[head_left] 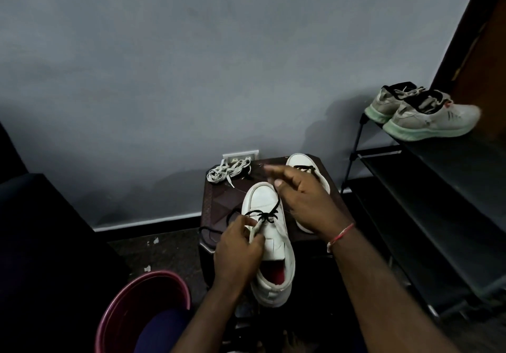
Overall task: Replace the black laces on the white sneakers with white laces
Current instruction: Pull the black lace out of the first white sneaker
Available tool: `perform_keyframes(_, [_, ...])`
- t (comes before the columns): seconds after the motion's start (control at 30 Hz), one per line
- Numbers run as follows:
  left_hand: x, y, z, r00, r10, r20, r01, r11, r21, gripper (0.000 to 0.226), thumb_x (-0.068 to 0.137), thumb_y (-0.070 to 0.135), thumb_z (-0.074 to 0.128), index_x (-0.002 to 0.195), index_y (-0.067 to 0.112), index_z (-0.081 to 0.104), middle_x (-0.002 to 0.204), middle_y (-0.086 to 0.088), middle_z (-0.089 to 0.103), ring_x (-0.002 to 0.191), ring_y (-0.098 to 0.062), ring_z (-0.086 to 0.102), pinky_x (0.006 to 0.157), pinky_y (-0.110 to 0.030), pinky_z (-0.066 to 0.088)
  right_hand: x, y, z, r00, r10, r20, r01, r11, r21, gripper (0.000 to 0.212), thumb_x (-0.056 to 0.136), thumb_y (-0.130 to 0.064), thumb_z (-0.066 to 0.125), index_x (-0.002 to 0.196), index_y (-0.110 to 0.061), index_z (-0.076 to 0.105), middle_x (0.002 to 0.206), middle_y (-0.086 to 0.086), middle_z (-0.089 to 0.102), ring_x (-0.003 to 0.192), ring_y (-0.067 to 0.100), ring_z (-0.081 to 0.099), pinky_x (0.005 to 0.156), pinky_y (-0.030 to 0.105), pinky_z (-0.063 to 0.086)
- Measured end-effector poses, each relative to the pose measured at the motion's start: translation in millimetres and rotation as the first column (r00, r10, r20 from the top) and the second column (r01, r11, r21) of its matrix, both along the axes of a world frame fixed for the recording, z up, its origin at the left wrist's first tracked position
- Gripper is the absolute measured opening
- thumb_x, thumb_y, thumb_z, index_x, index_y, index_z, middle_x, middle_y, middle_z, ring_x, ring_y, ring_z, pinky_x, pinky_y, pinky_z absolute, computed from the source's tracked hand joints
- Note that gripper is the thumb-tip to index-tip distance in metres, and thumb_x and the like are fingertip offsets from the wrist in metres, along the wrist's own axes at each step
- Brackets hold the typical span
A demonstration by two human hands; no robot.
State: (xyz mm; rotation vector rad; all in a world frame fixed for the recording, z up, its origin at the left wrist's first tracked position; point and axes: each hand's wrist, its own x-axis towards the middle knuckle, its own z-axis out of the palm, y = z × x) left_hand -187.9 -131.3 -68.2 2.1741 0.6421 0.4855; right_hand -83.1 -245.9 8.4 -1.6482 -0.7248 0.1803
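Observation:
A white sneaker lies on a small dark stool, toe pointing away from me. A black lace runs through only its lowest eyelets and trails off to the left. My left hand grips the sneaker's tongue and left flank. My right hand hovers above the toe with its fingers spread, the black lace running up to its thumb. The second white sneaker stands behind my right hand, still with black lacing. A bundle of white laces lies at the stool's far left.
A black shoe rack stands on the right with a pair of grey sneakers on top. A maroon bucket sits on the floor at lower left. A grey wall with a socket is close behind the stool.

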Motion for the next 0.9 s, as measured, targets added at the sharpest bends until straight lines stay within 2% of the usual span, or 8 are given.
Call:
perform_keyframes(0.13, [1, -1, 2, 1.0, -0.014, 0.004, 0.014, 1.0, 0.015, 0.013, 0.076, 0.032, 0.059, 0.088, 0.027, 0.059, 0.086, 0.006, 0.065, 0.083, -0.019, 0.061, 0.072, -0.035, 0.048, -3, -9, -38, 0.95, -0.308, 0.047, 0.299, 0.857, -0.419, 0.011, 0.088, -0.013, 0.063, 0.095, -0.017, 0.071, 0.092, -0.002, 0.072, 0.085, 0.011, 0.064, 0.081, 0.022, 0.048])
perform_keyframes(0.23, [2, -1, 3, 1.0, -0.023, 0.0, 0.023, 1.0, 0.009, 0.025, 0.07, 0.039, 0.051, 0.089, 0.024, 0.06, 0.086, 0.004, 0.065, 0.084, -0.02, 0.06, 0.075, -0.037, 0.049, -11, -9, -46, 0.96, -0.273, 0.065, 0.258, 0.767, -0.587, 0.013, 0.086, -0.022, 0.062, 0.085, -0.014, 0.073, 0.086, 0.003, 0.074, 0.086, 0.019, 0.067, 0.076, 0.027, 0.049])
perform_keyframes(0.37, [4, 0, 1, 0.999, -0.036, 0.024, 0.036, 0.999, -0.016, 0.023, 0.068, 0.038, 0.051, 0.085, 0.024, 0.059, 0.084, 0.004, 0.064, 0.08, -0.018, 0.06, 0.075, -0.039, 0.05, -23, 1, -41, 0.932, -0.101, 0.348, 0.328, 0.641, -0.694, 0.021, 0.091, -0.017, 0.05, 0.097, -0.01, 0.069, 0.105, 0.011, 0.065, 0.102, 0.028, 0.06, 0.083, 0.033, 0.044])
perform_keyframes(0.43, [4, -1, 0, 0.999, -0.037, 0.034, 0.038, 0.999, -0.029, 0.018, 0.068, 0.036, 0.053, 0.082, 0.025, 0.057, 0.082, 0.005, 0.064, 0.078, -0.017, 0.06, 0.074, -0.04, 0.05, -24, 0, -38, 0.933, 0.021, 0.361, 0.247, 0.693, -0.677, 0.023, 0.089, -0.012, 0.052, 0.102, -0.016, 0.07, 0.105, 0.007, 0.062, 0.102, 0.022, 0.059, 0.085, 0.031, 0.043])
perform_keyframes(0.5, [5, -2, -2, 0.999, -0.038, 0.034, 0.039, 0.999, -0.031, 0.018, 0.069, 0.036, 0.053, 0.082, 0.025, 0.057, 0.082, 0.004, 0.063, 0.078, -0.017, 0.06, 0.073, -0.04, 0.05, -23, -4, -34, 0.976, 0.074, 0.206, 0.052, 0.838, -0.544, 0.032, 0.084, -0.004, 0.054, 0.098, -0.023, 0.074, 0.1, -0.003, 0.068, 0.096, 0.01, 0.062, 0.086, 0.025, 0.046])
perform_keyframes(0.57, [5, -3, -2, 0.999, -0.035, 0.028, 0.036, 0.999, -0.035, 0.018, 0.069, 0.036, 0.052, 0.082, 0.025, 0.056, 0.082, 0.004, 0.063, 0.077, -0.019, 0.06, 0.072, -0.04, 0.05, -19, -7, -35, 0.994, -0.039, 0.103, 0.078, 0.909, -0.41, 0.03, 0.083, -0.001, 0.055, 0.091, -0.022, 0.075, 0.09, -0.008, 0.072, 0.085, 0.005, 0.065, 0.082, 0.022, 0.049])
perform_keyframes(0.67, [4, -4, -1, 0.999, -0.038, 0.023, 0.039, 0.999, -0.032, 0.012, 0.068, 0.035, 0.051, 0.078, 0.029, 0.051, 0.082, 0.004, 0.062, 0.078, -0.02, 0.059, 0.071, -0.037, 0.048, -12, -9, -43, 0.959, -0.247, 0.141, 0.284, 0.856, -0.432, 0.014, 0.082, -0.011, 0.062, 0.084, -0.02, 0.073, 0.082, -0.006, 0.072, 0.075, 0.009, 0.065, 0.077, 0.025, 0.051])
perform_keyframes(0.9, [1, -3, 1, 0.995, -0.098, 0.014, 0.099, 0.995, -0.03, 0.023, 0.075, 0.017, 0.06, 0.097, 0.024, 0.057, 0.089, 0.002, 0.062, 0.081, -0.016, 0.057, 0.069, -0.029, 0.04, -7, -2, -40, 0.941, -0.123, 0.314, 0.293, 0.758, -0.582, 0.012, 0.082, -0.027, 0.063, 0.084, -0.019, 0.072, 0.083, 0.0, 0.072, 0.081, 0.018, 0.066, 0.074, 0.033, 0.053])
